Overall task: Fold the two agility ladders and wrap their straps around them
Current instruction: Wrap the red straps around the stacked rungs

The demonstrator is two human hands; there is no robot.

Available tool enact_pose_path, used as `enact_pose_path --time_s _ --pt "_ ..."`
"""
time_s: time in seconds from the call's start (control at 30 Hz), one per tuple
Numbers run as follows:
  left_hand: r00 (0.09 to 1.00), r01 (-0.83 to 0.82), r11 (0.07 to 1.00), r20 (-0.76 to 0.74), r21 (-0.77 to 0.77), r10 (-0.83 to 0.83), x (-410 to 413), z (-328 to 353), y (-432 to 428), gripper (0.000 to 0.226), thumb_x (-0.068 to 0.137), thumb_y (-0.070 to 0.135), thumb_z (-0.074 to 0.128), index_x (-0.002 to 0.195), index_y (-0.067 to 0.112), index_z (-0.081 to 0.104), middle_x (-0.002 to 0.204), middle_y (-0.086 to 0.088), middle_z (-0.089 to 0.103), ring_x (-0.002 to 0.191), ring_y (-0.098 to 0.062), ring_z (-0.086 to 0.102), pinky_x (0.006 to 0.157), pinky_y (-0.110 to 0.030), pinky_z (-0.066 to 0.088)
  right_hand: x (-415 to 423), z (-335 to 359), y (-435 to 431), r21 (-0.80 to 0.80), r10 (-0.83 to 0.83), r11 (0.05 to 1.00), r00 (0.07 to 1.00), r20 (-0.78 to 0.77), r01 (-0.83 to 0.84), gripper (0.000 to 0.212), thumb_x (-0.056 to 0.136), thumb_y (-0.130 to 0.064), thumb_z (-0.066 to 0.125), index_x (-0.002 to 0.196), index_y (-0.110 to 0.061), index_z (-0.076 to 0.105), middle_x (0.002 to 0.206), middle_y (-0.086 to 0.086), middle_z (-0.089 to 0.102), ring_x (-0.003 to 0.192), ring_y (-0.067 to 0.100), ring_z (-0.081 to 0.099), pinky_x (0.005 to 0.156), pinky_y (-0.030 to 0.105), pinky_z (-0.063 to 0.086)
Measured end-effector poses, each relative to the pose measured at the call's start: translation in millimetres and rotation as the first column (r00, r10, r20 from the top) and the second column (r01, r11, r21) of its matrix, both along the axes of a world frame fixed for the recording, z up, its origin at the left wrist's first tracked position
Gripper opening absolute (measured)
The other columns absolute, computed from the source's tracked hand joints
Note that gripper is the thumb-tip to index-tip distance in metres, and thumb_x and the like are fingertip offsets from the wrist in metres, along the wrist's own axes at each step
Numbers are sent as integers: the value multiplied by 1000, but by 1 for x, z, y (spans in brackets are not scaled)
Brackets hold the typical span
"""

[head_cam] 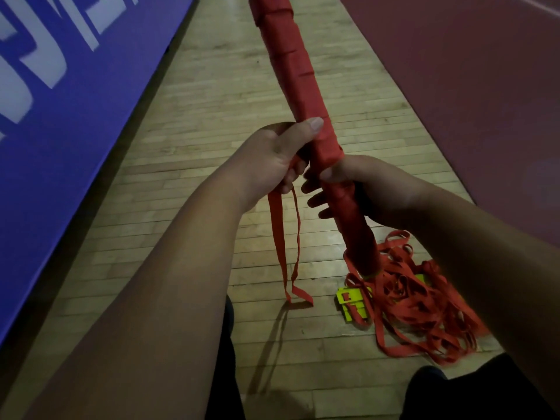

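step: strap wrap | L hand (272,159) holds strap tail (285,237), R hand (357,183) curled round bundle (303,71) (grip seems firm) | next: wind tail tight, tuck end

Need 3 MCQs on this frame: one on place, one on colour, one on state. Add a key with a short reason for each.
1. Where does the tangled heap of red webbing straps lie?
A. on a blue mat
B. on the wooden plank floor
C. over a forearm

2. What colour are the flat plastic rungs in that heap?
A. white
B. yellow-green
C. black

3. How is the loose red strap end at the left hand?
A. hanging free
B. knotted into a bow
C. stretched tight between both hands

Key:
1 B: the heap rests on the planks, under the lower end of the long red strap-wrapped bundle.
2 B: bright yellow-green plates show among the red straps.
3 A: it drops slack from the left hand's grip, while the right hand holds only the bundle.
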State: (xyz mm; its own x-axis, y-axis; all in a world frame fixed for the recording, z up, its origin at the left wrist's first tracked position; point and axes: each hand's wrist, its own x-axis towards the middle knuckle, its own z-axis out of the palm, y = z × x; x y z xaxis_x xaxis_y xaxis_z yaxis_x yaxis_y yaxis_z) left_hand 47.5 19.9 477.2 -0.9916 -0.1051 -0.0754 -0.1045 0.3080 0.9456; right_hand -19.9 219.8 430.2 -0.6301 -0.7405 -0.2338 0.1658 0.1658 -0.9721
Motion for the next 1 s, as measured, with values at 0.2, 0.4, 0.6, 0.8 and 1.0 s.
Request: enact_pose_path --time_s 0.2,0.4,0.6,0.8,1.0 --pt "999 -30 999 -26 -21 29 1 4 -1 59 106 64 60 110 7 76 72 0 64 60 -14 56 57 -29 52 1 7 -2 -14 -28 1000 998 -48 27 31 97 -20 73 127 -13 71 122 13 75 112 34 77 100 58 62" --pt "999 -9 978 28 -209 16 2 2 -4 50 103 69 59 99 23 77 77 3 77 59 -7 65 57 -23 53 10 4 -8 116 -148 978 966 -213 175 28 89 -25 85 113 -17 75 110 17 75 101 34 78 95 63 63" --pt "999 -14 957 45 -291 29 2 -2 0 49 104 71 57 95 27 77 74 4 78 55 -3 65 60 -25 53 19 -7 -18 204 -238 920 891 -386 334 37 84 -37 88 110 -27 64 86 2 74 68 16 73 68 43 67" --pt "984 -100 952 110 -288 136 -1 -3 6 76 96 87 50 91 18 80 73 1 80 54 -6 65 65 -30 53 25 -17 -26 240 -228 875 797 -559 420 44 85 -40 89 114 -32 56 90 -6 66 70 9 64 61 22 49" --pt "969 -165 959 142 -230 201 -1 -5 3 81 89 93 53 77 16 75 61 1 71 49 -8 58 65 -32 49 30 -18 -26 216 -200 892 776 -598 397 50 84 -50 90 115 -30 56 92 -6 67 69 7 63 57 14 46"
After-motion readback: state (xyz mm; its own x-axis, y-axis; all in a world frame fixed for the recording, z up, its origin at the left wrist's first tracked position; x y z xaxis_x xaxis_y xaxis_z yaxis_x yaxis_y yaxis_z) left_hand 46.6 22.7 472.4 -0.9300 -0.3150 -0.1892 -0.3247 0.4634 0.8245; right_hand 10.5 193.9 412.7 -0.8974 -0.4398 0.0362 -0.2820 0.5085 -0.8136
